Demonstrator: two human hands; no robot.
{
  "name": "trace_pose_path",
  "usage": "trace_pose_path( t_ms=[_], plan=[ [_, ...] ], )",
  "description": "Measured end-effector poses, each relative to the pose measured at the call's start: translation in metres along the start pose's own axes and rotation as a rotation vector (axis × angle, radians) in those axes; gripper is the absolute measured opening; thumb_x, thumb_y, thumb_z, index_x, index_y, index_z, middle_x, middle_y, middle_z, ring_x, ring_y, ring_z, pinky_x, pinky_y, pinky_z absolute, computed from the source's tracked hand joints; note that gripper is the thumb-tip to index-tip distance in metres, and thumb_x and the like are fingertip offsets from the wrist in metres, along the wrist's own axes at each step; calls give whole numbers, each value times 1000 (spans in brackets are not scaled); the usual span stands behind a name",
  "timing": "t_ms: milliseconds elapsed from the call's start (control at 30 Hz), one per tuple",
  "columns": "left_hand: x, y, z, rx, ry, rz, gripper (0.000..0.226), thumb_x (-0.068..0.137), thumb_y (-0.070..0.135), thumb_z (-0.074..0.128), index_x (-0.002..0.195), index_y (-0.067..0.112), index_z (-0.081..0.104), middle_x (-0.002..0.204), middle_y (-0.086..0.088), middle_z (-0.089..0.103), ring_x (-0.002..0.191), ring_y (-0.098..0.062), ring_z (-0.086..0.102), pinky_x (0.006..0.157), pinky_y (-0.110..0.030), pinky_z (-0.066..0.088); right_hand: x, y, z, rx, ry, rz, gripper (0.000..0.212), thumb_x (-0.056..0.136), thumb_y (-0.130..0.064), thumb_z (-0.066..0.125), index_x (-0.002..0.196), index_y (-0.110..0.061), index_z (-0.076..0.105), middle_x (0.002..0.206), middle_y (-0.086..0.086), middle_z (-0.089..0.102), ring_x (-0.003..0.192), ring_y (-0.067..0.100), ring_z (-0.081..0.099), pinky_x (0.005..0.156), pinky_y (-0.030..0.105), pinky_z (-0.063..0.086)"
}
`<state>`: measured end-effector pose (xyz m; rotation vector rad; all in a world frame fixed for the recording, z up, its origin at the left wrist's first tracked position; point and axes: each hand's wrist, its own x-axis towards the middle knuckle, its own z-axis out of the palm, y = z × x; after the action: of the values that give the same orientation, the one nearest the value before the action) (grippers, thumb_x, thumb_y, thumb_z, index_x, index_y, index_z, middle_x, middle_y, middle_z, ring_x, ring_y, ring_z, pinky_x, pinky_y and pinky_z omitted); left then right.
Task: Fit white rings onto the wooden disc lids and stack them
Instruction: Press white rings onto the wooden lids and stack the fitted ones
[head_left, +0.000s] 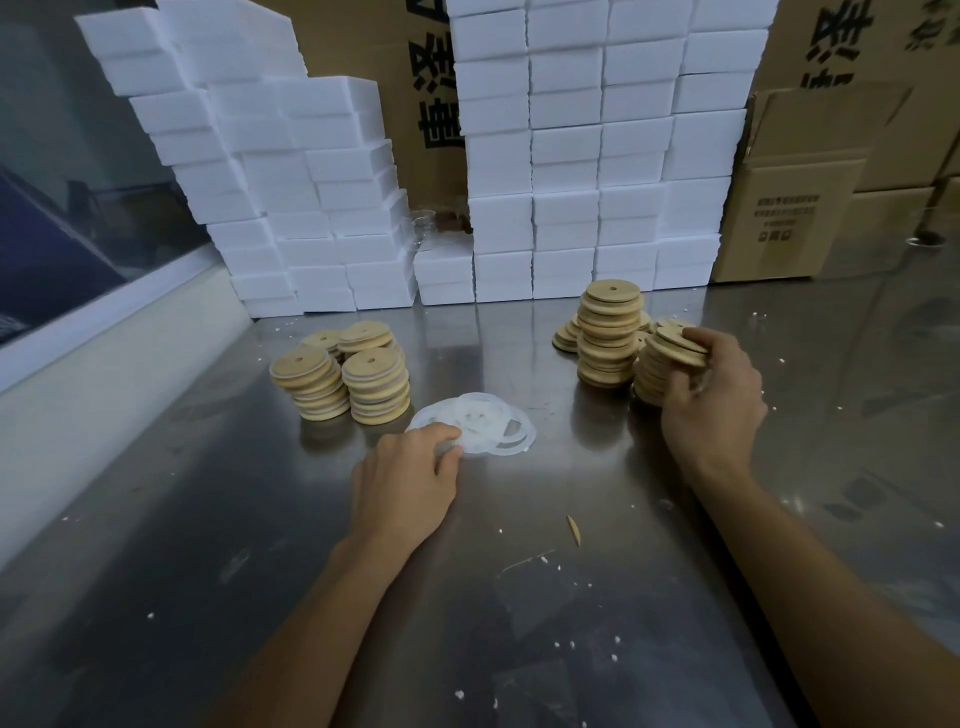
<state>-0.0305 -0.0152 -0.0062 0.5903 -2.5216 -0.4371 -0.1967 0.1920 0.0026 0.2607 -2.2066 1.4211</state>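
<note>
The left hand's (402, 480) grip rests curled on the near edge of the heap of white rings (480, 423), fingertips pinching one thin ring against the counter (208, 519). The rings are flat, translucent white hoops, overlapping loosely in a low pile at the middle of the steel surface. To the left of them stand short stacks of ringed lids (343, 376), pale round wooden discs each with a small centre hole and a white band showing at the rim. To the right rises a taller stack of bare lids (608, 338), with a few loose discs leaning at its base. Furthest right, the right hand (714, 395) grips a tilted wooden disc (678, 340) by its edge, fingers curled round it, atop another leaning stack. White foam blocks (571, 156) and cardboard boxes (795, 208) line the back.
</note>
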Motion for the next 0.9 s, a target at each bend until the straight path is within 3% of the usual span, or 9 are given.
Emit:
trace_pose_path(
  t_ms=[100,200,267,400,467,633,733,800,900],
  plan=[
    [0,1,0,19,25,23,24,94,33,57,114,29,70,98,-6,73,93,-30,65,78,-43,53,-2,-1,-1,29,46,-58,38,90,-5,56,125,-20,61,126,7,60,122,30,48,104,47,34],
    [1,1,-1,32,25,33,23,97,33,52,108,26,71,97,-4,73,90,-29,64,75,-43,53,-8,-6,-2,50,116,-181,36,89,-5,61,122,-17,66,124,12,54,115,29,50,96,35,35],
    [2,0,-1,34,19,37,22,98,32,51,105,25,71,94,-3,72,87,-28,63,72,-42,52,-12,-13,-1,102,122,-261,32,89,-8,64,121,-14,68,112,13,52,102,26,53,87,25,38],
    [3,-1,-3,-21,18,28,19,96,28,55,100,25,73,92,-1,73,87,-26,64,73,-41,51,-28,-30,3,162,35,-383,30,89,-16,72,119,-17,72,66,-7,53,61,19,49,61,34,46],
    [3,-3,-3,-47,0,20,18,95,27,57,99,26,75,95,1,74,89,-25,64,76,-41,51,-39,-37,6,220,-61,-404,29,90,-20,72,119,-18,72,59,-10,47,54,13,41,56,31,42],
    [4,-6,-4,-74,5,21,19,95,25,57,102,27,75,99,3,74,93,-23,65,78,-41,52,-56,-42,15,383,-257,-300,30,85,-3,71,113,-14,71,78,-3,66,66,5,56,64,17,46],
    [3,-7,-3,-63,17,44,19,96,23,55,98,24,73,92,1,72,87,-25,64,74,-41,51,-55,-41,17,452,-380,-120,41,82,7,62,114,-18,66,102,-1,70,85,20,67,73,37,57],
    [3,-4,-3,-61,52,64,16,96,20,54,92,18,69,88,-1,66,83,-24,61,69,-41,50,-52,-41,17,540,-405,-11,44,78,1,59,114,-23,63,109,2,69,91,26,67,74,43,58],
    [6,1,-7,-64,257,125,10,92,11,57,85,9,66,90,-2,53,82,-20,52,63,-36,44,-50,-42,15,639,-451,102,42,76,-15,59,116,-26,61,112,-1,67,90,17,64,62,25,54]
  ],
)
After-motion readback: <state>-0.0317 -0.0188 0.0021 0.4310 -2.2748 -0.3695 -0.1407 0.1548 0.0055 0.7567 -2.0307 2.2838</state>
